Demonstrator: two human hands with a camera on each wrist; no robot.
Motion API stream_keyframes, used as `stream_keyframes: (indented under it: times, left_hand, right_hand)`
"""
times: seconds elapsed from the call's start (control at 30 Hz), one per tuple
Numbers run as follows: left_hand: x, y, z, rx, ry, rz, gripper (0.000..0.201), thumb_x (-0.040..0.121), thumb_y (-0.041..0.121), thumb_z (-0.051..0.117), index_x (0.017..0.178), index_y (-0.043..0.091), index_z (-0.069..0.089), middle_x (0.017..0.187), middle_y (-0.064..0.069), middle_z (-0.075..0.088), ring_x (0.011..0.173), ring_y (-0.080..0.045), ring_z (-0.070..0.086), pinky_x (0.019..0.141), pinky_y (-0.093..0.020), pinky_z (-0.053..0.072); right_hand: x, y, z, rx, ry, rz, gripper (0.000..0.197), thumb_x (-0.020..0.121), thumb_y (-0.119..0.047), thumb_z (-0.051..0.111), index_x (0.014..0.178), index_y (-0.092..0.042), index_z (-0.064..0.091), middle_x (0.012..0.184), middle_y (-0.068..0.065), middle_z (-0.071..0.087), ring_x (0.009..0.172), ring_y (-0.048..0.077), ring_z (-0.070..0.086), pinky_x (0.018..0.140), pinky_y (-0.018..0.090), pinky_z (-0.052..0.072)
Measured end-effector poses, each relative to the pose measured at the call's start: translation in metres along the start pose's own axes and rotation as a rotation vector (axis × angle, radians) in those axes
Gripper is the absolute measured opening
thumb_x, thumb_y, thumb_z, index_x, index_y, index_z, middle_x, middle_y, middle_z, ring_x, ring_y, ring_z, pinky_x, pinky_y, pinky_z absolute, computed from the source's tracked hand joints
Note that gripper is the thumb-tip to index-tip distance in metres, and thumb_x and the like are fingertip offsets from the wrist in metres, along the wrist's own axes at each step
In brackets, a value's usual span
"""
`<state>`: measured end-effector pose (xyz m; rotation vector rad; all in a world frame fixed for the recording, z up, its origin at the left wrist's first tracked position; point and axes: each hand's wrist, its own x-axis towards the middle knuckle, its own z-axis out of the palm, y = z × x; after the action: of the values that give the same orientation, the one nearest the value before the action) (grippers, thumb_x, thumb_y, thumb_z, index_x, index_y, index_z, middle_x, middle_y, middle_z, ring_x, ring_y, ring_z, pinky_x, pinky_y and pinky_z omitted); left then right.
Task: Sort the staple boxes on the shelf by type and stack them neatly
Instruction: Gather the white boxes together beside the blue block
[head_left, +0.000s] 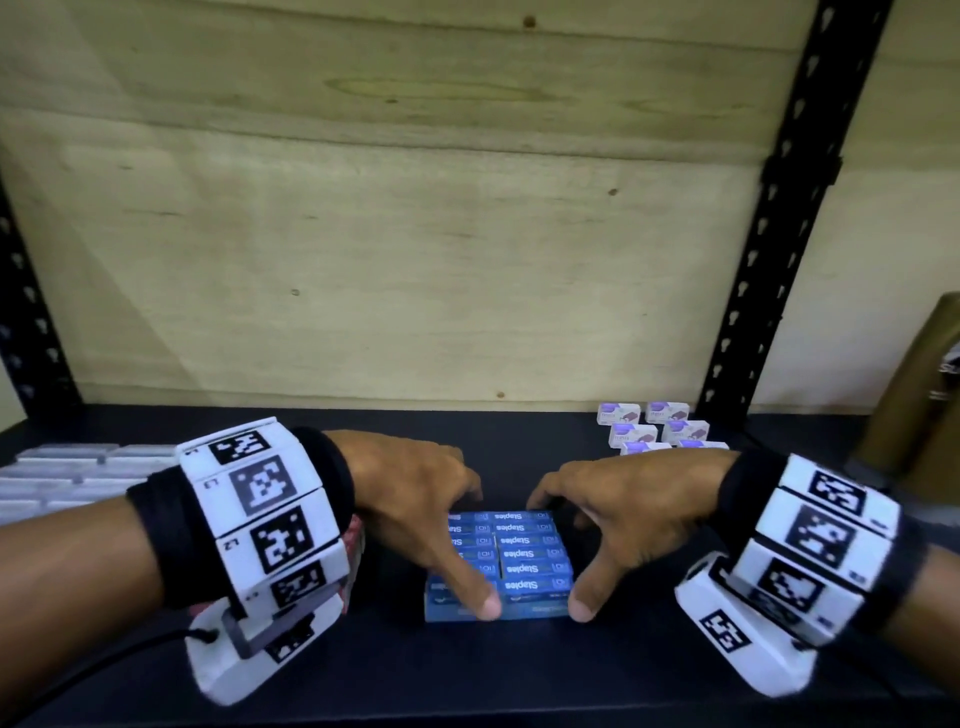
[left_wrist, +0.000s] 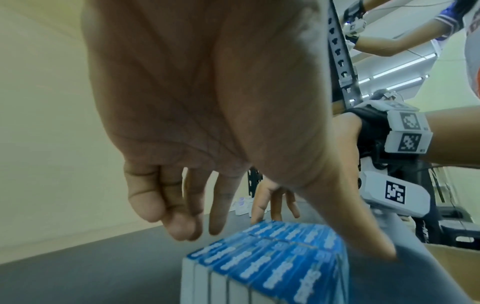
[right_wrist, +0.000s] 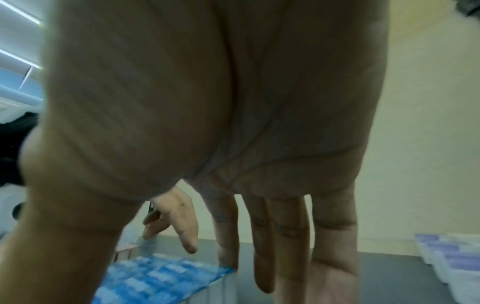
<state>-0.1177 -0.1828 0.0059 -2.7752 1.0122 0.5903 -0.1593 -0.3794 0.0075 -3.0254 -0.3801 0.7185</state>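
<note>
Blue boxes (head_left: 511, 566): one block (two columns, labels "Staples") sitting mid-shelf (head_left: 519, 670).
Left hand (head_left: 415, 499): spreading over the block's left side, thumb at the near edge, fingers straight, not clasping.
Right hand (head_left: 623, 506): bracing the right side, thumb at the near corner, fingers extending down the far edge, loose.
Purple boxes (head_left: 655, 427): lying back right.
Grey boxes (head_left: 62, 475): lying far left.
Red boxes (head_left: 355, 540): showing beside the left wristband.

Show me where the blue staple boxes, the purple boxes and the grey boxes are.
blue staple boxes (head_left: 527, 553): head view, top of the block.
purple boxes (head_left: 654, 428): head view, middle of the group.
grey boxes (head_left: 62, 467): head view, top of the rows.
</note>
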Motion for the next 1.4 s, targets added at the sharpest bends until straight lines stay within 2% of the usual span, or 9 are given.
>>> stream_keyframes:
  times: [0.13,0.3,0.37,0.47,0.67,0.87,1.07,1.23,1.4]
  left_hand:
    - [0.017,0.014,-0.011,0.011,0.140,0.054,0.099,0.069,0.082,0.059,0.147,0.025,0.038,0.143,0.008,0.040,0.129,-0.015,0.043,0.109,-0.036,0.038]
    - [0.056,0.042,-0.031,0.098,0.253,0.138,0.067,0.080,0.070,0.060,0.131,0.026,0.054,0.128,0.005,0.055,0.119,-0.019,0.051,0.099,-0.037,0.045]
    - [0.074,0.053,-0.038,0.120,0.272,0.157,0.059,0.081,0.068,0.061,0.125,0.028,0.057,0.124,0.005,0.058,0.114,-0.020,0.054,0.095,-0.039,0.047]
    - [0.101,0.070,-0.049,0.142,0.292,0.177,0.053,0.082,0.065,0.063,0.121,0.029,0.059,0.121,0.004,0.060,0.111,-0.021,0.057,0.088,-0.036,0.049]
    - [0.145,0.092,-0.063,0.209,0.327,0.183,0.051,0.084,0.057,0.066,0.121,0.023,0.060,0.114,0.001,0.061,0.103,-0.024,0.060,0.072,-0.031,0.044]
    - [0.171,0.102,-0.073,0.260,0.264,0.132,0.055,0.084,0.053,0.069,0.124,0.017,0.061,0.119,-0.004,0.061,0.102,-0.026,0.062,0.071,-0.032,0.045]
    - [0.181,0.107,-0.072,0.279,0.237,0.129,0.037,0.091,0.040,0.066,0.117,0.013,0.064,0.114,-0.006,0.060,0.089,-0.025,0.059,0.067,-0.031,0.043]
    - [0.178,0.112,-0.076,0.285,0.205,0.121,0.022,0.092,0.030,0.066,0.104,0.012,0.067,0.098,-0.003,0.052,0.080,-0.020,0.052,0.059,-0.028,0.039]
    - [0.157,0.114,-0.074,0.228,0.126,0.171,0.026,0.091,0.034,0.064,0.108,0.014,0.069,0.100,0.001,0.061,0.077,-0.014,0.049,0.058,-0.024,0.040]
  right_hand:
    - [-0.020,0.030,-0.008,0.022,0.038,0.092,0.084,0.069,-0.055,0.083,0.139,-0.045,0.037,0.117,-0.019,0.054,0.110,0.005,0.056,0.092,0.023,0.044]
    - [-0.035,0.090,-0.019,0.017,0.177,0.275,0.048,0.080,-0.053,0.075,0.122,-0.042,0.054,0.108,-0.020,0.057,0.094,0.001,0.053,0.080,0.019,0.041]
    - [-0.033,0.114,-0.021,-0.075,0.223,0.355,0.042,0.083,-0.046,0.074,0.120,-0.035,0.057,0.117,-0.012,0.058,0.094,0.007,0.051,0.080,0.022,0.041]
    - [-0.029,0.134,-0.022,-0.151,0.208,0.443,0.040,0.087,-0.036,0.071,0.123,-0.028,0.056,0.110,-0.009,0.052,0.097,0.011,0.047,0.078,0.023,0.037]
    - [-0.008,0.155,-0.016,-0.102,0.208,0.486,0.045,0.088,-0.029,0.071,0.130,-0.025,0.055,0.131,-0.002,0.057,0.116,0.019,0.055,0.080,0.023,0.038]
    - [0.022,0.167,-0.014,-0.116,0.224,0.501,0.041,0.084,-0.027,0.073,0.122,-0.018,0.059,0.123,0.005,0.062,0.108,0.025,0.061,0.091,0.035,0.052]
    - [0.034,0.172,-0.014,-0.125,0.208,0.471,0.032,0.089,-0.021,0.065,0.121,-0.016,0.063,0.122,0.004,0.064,0.110,0.025,0.062,0.085,0.028,0.048]
    - [0.034,0.170,-0.014,-0.102,0.167,0.484,0.013,0.091,-0.013,0.060,0.102,-0.009,0.064,0.080,0.002,0.060,0.078,0.022,0.059,0.056,0.023,0.042]
    - [0.013,0.155,-0.010,-0.085,0.106,0.444,0.022,0.093,-0.017,0.058,0.110,-0.006,0.067,0.092,0.005,0.067,0.060,0.014,0.053,0.058,0.026,0.044]
